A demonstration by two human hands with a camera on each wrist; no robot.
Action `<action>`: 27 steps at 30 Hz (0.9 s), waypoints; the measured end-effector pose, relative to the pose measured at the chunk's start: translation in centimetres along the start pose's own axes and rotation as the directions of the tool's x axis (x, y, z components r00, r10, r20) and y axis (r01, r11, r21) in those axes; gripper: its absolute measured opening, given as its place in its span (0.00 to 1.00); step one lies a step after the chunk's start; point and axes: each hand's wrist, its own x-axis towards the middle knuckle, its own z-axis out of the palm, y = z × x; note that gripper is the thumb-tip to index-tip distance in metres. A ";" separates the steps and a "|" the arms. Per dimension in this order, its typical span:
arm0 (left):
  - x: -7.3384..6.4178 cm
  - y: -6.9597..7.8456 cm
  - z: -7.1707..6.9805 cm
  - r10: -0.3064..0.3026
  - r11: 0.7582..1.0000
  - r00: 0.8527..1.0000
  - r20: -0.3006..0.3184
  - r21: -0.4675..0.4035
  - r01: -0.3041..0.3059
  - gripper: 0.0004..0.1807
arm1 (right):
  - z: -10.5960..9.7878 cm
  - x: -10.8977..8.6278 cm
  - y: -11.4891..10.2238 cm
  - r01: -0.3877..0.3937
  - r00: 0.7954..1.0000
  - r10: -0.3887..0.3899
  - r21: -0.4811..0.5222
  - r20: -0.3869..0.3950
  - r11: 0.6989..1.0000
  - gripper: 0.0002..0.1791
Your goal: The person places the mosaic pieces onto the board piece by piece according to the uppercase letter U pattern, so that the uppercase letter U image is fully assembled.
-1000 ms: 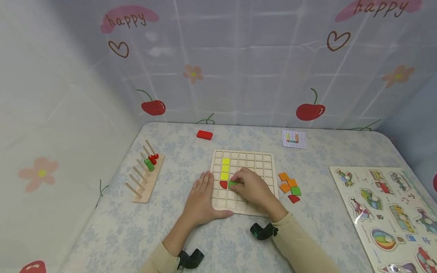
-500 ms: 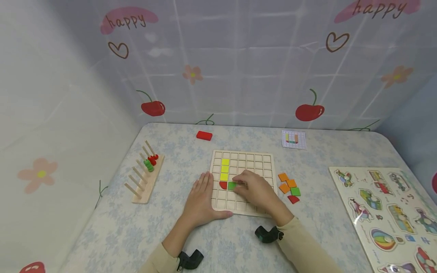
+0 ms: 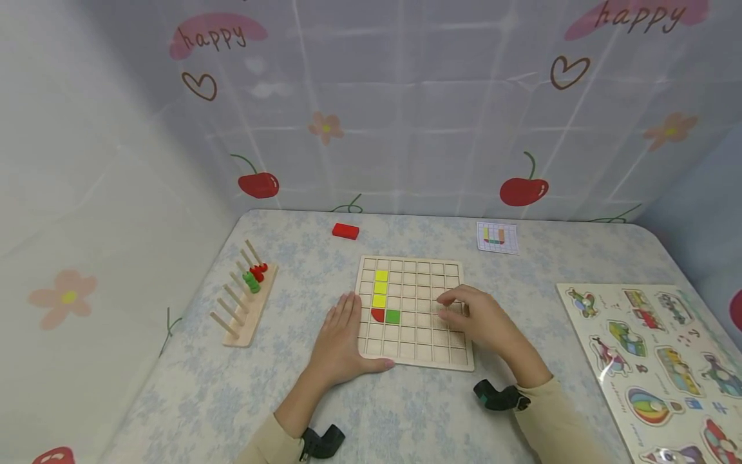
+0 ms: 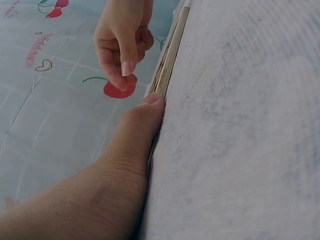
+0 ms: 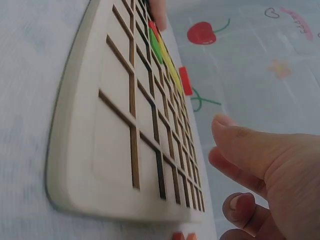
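Note:
A wooden grid board [image 3: 414,352] lies on the table, carrying a column of yellow square tiles [image 3: 380,288]. Below them sits a red quarter-round tile [image 3: 378,315], with a green square tile [image 3: 392,316] to its right. My left hand [image 3: 342,338] rests flat at the board's left side, fingers straight; in the left wrist view its thumb [image 4: 142,120] touches the board's edge. Over the board's right side hovers my right hand [image 3: 489,325], fingers loosely bent and nothing between them. It hides the loose tiles beyond the board; orange-red bits [image 5: 185,235] peek out in the right wrist view.
To the left stands a wooden peg rack [image 3: 255,312] with green and red beads. A red block [image 3: 346,231] and a pattern card [image 3: 497,238] lie at the back. A picture puzzle board [image 3: 649,348] takes up the right side.
My right hand has let go of the green tile, which stays in the cell beside the red one, and has moved right across the board. My left hand has stayed put.

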 end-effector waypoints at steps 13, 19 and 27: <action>0.1 -0.3 0.4 -0.010 1.000 1.000 0.010 0.026 0.010 0.77 | -4.3 -3.9 4.5 -0.127 0.989 0.122 -0.056 -0.084 0.990 0.14; 0.0 -0.2 0.2 -0.014 1.000 1.000 0.016 0.014 0.014 0.77 | -4.9 -4.7 5.8 -0.187 0.979 0.177 -0.090 -0.105 0.978 0.16; 0.0 -0.1 0.2 -0.011 1.000 1.000 0.011 0.015 0.011 0.77 | -5.1 -5.1 6.3 -0.188 0.978 0.177 -0.106 -0.109 0.976 0.15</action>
